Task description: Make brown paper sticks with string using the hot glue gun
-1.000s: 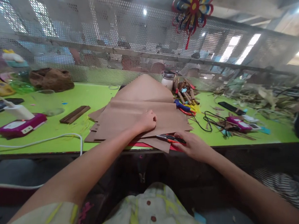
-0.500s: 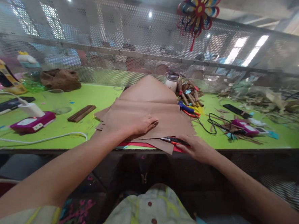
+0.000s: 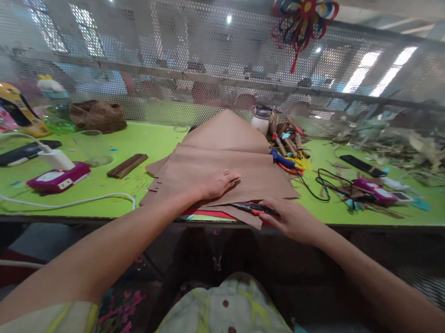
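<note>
Several brown sheets [image 3: 192, 167] were touched by the left hand [image 3: 218, 185], fingers loosely extended; near them, a black-and-red tool [image 3: 250, 207] was gripped by the right hand [image 3: 290, 219].

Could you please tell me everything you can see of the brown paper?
The brown paper looks matte and layered, with a peaked far end, a crease across it and short dark slits or marks at the left edge. It lies on the green table. The left hand rests on it; scissors in the right hand are at its near edge.
</note>
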Demonstrator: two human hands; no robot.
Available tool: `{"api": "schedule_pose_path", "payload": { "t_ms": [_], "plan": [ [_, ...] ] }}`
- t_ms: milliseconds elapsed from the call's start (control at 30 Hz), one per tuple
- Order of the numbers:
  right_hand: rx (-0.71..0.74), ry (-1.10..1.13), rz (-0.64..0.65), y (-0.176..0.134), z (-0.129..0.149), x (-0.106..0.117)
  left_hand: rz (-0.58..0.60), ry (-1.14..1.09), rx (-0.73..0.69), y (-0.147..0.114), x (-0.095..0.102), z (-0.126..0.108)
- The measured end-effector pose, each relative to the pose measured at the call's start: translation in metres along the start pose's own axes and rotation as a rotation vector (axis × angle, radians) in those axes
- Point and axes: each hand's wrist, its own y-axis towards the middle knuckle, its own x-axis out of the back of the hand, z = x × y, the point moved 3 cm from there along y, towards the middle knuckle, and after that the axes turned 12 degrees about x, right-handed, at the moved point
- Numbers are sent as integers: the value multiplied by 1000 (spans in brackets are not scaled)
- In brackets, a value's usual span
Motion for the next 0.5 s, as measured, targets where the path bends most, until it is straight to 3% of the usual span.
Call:
{"api": "schedule_pose_path", "payload": {
  "t_ms": [167,500],
  "plan": [
    [33,2,23,12,10,-3,5,-9,20,0,0,0],
    [51,92,-22,7,19,-7,12,-15,19,0,0,1]
  ]
}}
